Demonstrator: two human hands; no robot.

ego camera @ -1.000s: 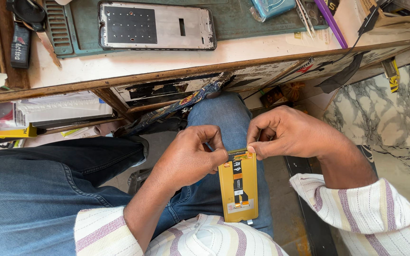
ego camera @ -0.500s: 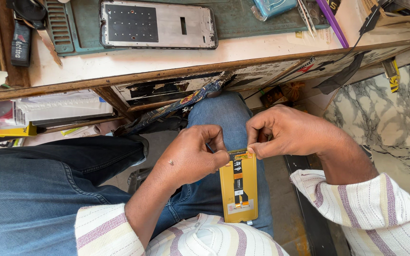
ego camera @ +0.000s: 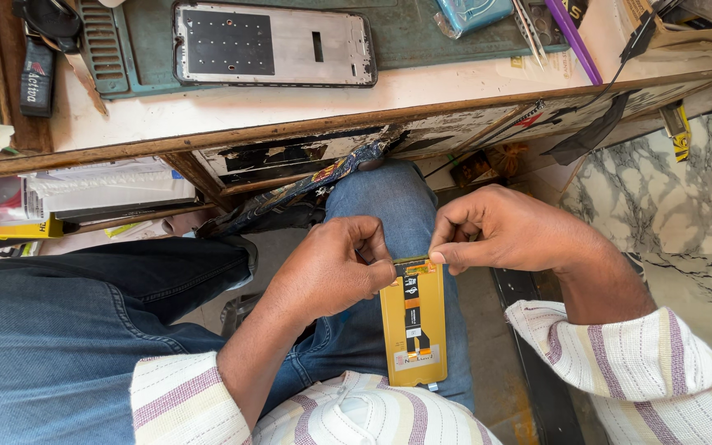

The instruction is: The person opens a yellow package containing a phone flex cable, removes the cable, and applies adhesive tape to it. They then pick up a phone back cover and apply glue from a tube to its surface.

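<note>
Head view: looked down over the person's lap, below a worn wooden workbench.
Yellow panel: a flat, yellow-backed rectangular phone display panel with a black and orange flex strip down its middle stood lengthways over the lap, just below the bench's front edge, its lower end near the striped shirt.
Left hand: the left hand was curled at the panel's upper left corner, fingers bent in narrow and pressed against that edge; thumb and fingertips pinched close together.
Right hand: the right hand met the panel's top right corner, thumb and forefinger nipped shut on the top edge, the other fingers folded.
Hands together: both were at the panel's top end, just beside each other, not quite touching.
Legs: blue jeans lay under and to the left of the panel.
Bench top: a silver rectangular metal phone frame lay on a green mat, well above the panel.
Other bench items: a pale blue packet and a purple strip lay up and right of the panel.
Floor: a marble-patterned surface showed to the right of the right hand.
</note>
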